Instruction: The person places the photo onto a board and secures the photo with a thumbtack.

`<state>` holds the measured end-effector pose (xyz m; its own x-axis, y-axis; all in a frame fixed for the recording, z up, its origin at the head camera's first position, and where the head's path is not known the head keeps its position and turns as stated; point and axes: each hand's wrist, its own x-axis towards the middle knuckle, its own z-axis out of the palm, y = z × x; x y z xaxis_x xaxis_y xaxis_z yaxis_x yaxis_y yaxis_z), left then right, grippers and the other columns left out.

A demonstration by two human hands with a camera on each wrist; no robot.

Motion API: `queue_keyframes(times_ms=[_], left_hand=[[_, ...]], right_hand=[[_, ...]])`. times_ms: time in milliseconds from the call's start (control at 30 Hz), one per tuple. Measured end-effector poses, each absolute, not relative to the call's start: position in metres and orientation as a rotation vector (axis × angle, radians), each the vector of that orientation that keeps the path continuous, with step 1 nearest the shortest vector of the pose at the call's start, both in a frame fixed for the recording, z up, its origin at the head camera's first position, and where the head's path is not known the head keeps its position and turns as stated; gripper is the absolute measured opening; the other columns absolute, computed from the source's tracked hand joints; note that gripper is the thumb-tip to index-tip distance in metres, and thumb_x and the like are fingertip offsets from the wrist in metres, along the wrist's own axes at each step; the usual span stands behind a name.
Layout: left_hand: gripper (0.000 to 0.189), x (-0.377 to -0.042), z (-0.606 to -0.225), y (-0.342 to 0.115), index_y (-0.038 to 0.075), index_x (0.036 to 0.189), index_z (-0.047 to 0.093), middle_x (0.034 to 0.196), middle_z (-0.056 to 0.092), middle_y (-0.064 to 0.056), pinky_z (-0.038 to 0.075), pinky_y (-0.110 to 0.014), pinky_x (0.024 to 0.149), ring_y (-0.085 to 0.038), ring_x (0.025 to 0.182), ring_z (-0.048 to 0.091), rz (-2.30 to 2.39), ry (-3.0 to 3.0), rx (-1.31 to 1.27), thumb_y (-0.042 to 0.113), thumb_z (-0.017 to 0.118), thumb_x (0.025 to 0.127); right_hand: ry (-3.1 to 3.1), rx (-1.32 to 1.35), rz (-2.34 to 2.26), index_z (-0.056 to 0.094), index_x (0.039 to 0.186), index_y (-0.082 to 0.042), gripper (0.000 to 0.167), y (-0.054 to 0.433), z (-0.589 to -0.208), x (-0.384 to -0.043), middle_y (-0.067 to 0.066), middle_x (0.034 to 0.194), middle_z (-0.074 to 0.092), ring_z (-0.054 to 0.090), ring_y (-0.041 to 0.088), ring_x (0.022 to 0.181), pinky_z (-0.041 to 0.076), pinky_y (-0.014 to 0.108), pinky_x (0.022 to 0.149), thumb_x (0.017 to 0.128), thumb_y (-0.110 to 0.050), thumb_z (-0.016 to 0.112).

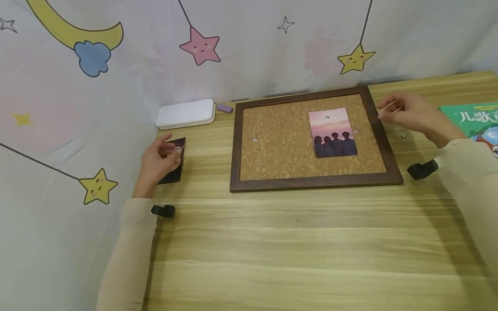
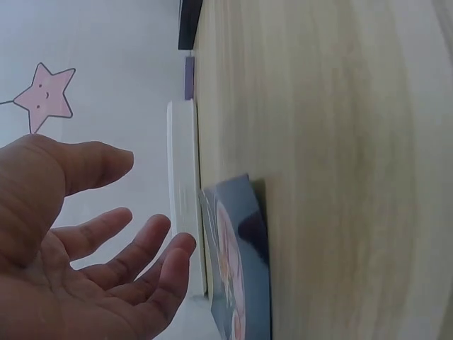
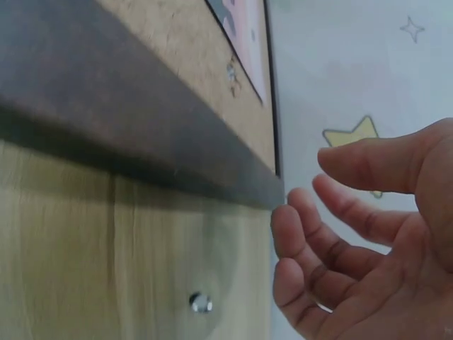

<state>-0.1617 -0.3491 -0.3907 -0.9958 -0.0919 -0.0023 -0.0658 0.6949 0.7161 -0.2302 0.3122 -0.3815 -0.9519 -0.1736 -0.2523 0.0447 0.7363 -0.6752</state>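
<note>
Dark pic (image 1: pixel 177 167): on table (image 1: pixel 303 242), L of corkboard (image 1: pixel 280 142), nearer than white case (image 1: pixel 186 114). L hand (image 1: pixel 157 157) is at it, thumb & fingers apart, nothing gripped; can't tell if it touches. Sunset photo (image 1: pixel 333 134) is on corkboard's R half w/ a pin (image 1: pixel 327 117) nr its far edge. R hand (image 1: pixel 414 113) is just by corkboard's R side, fingers loosely bent, holding nothing; loose pin (image 1: pixel 403 136) lies on table, a bit nearer. Step, prob.: getting hold of pic no. 2 for pinning. Next move prob. calls for L thumb & fingers closing on an edge w/o creasing it, & R fingertips pinching loose pin; room on corkboard L of sunset photo.
</note>
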Motion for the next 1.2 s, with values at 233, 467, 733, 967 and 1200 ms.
queue_keyframes(times_ms=[233,467,733,967,1200], left_hand=[[0.065,-0.151,-0.386,-0.360,0.012,0.166,0.041,0.148,0.059,-0.028,0.054,-0.046,0.103,-0.045,0.136,0.059,-1.046,-2.910,0.221,0.027,0.064,0.107],[0.069,-0.148,-0.388,-0.365,0.010,0.166,0.040,0.153,0.054,-0.032,0.046,-0.066,0.113,-0.052,0.142,0.053,-1.011,-2.920,0.298,0.025,0.066,0.105],[0.068,-0.150,-0.394,-0.369,0.006,0.164,0.042,0.151,0.054,-0.036,0.046,-0.066,0.113,-0.053,0.141,0.054,-0.962,-2.936,0.304,0.025,0.065,0.103],[0.065,-0.149,-0.396,-0.375,0.005,0.160,0.048,0.148,0.057,-0.036,0.047,-0.065,0.113,-0.053,0.137,0.058,-0.914,-2.912,0.305,0.024,0.067,0.101],[0.064,-0.150,-0.398,-0.379,0.002,0.157,0.050,0.147,0.057,-0.038,0.046,-0.064,0.113,-0.053,0.136,0.059,-0.854,-2.939,0.335,0.024,0.068,0.100]], right_hand=[[2.664,-0.105,-1.012,0.057,0.144,-0.001,0.047,0.327,-0.383,-0.225,-0.020,0.099,0.062,0.054,-0.003,0.086,0.046,0.023,0.072,0.108,-0.031,0.060],[2.685,-0.111,-0.879,0.058,0.142,0.001,0.048,0.341,-0.381,-0.219,-0.007,0.105,0.067,0.054,-0.003,0.085,0.045,0.026,0.071,0.109,-0.033,0.059],[2.676,-0.119,-0.729,0.059,0.140,0.007,0.044,0.356,-0.386,-0.217,0.029,0.123,0.065,0.061,0.033,0.099,0.049,0.037,0.073,0.111,-0.026,0.055],[2.605,-0.101,-0.718,0.057,0.143,0.008,0.047,0.364,-0.393,-0.211,0.036,0.136,0.060,0.060,0.049,0.116,0.053,0.055,0.086,0.111,-0.026,0.055],[2.627,-0.099,-0.717,0.067,0.135,0.002,0.039,0.366,-0.398,-0.208,0.020,0.116,0.073,0.060,0.009,0.089,0.048,0.029,0.073,0.108,-0.027,0.063]])
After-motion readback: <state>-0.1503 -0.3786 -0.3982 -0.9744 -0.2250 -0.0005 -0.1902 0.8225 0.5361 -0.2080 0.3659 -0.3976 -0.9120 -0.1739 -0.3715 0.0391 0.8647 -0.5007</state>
